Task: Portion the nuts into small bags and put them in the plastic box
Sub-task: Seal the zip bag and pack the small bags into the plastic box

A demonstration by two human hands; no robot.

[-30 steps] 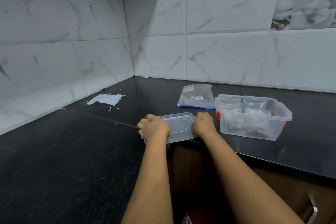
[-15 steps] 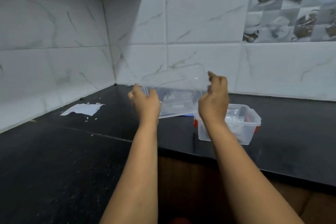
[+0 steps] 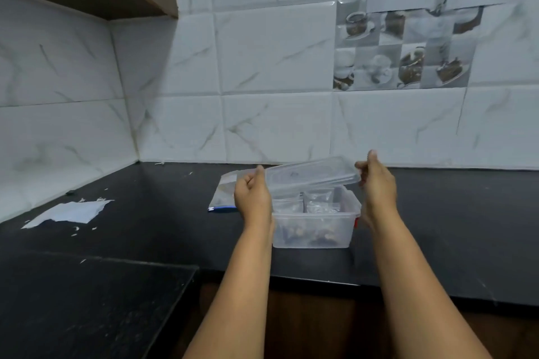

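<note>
Left hand [image 3: 252, 194] and right hand [image 3: 378, 185] gripping lid [image 3: 312, 174] above plastic box [image 3: 315, 223].

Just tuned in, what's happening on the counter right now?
A person holds a clear lid by its two ends, left hand and right hand, tilted just above the plastic box. The box sits on the black counter with small bags of nuts already inside. The lid is not yet seated. A zip bag lies behind the left hand.
</note>
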